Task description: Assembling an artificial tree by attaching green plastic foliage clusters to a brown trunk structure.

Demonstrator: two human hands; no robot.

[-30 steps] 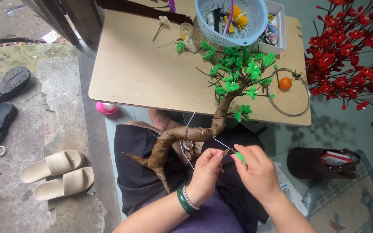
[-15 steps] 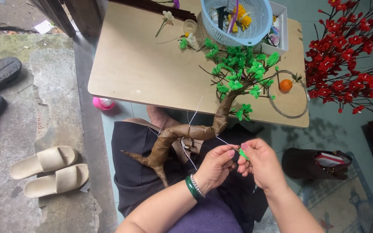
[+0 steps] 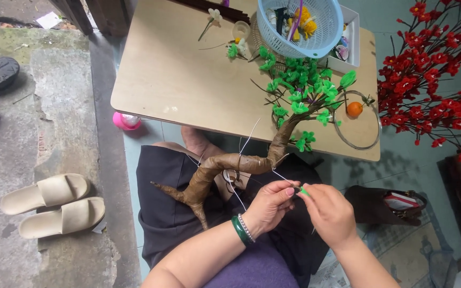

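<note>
Hands close together over the lap, working a thin wire (image 3: 283, 177) that runs out from the brown-wrapped trunk (image 3: 225, 169) of an artificial tree. Left hand (image 3: 269, 207) with fingertips pinched on the wire, a green bangle (image 3: 239, 231) and a beaded bracelet at the wrist. Right hand (image 3: 331, 213) clenched in a tight grip around a small green piece (image 3: 303, 190) at the wire's end, just beside the left fingertips. Trunk lying tilted across the dark-clothed lap, pointed roots toward the lower left, green leaf clusters (image 3: 305, 90) reaching up over the edge of the wooden desk (image 3: 188, 80). On the desk: blue plastic basket (image 3: 308, 26) of craft bits, wire ring (image 3: 358, 120) with a small orange ball (image 3: 354, 109) inside. Red blossom branches (image 3: 428, 80) off to the right. Beige slippers (image 3: 54, 205) on the concrete floor at left, dark handbag (image 3: 390, 205) on the floor at right.
</note>
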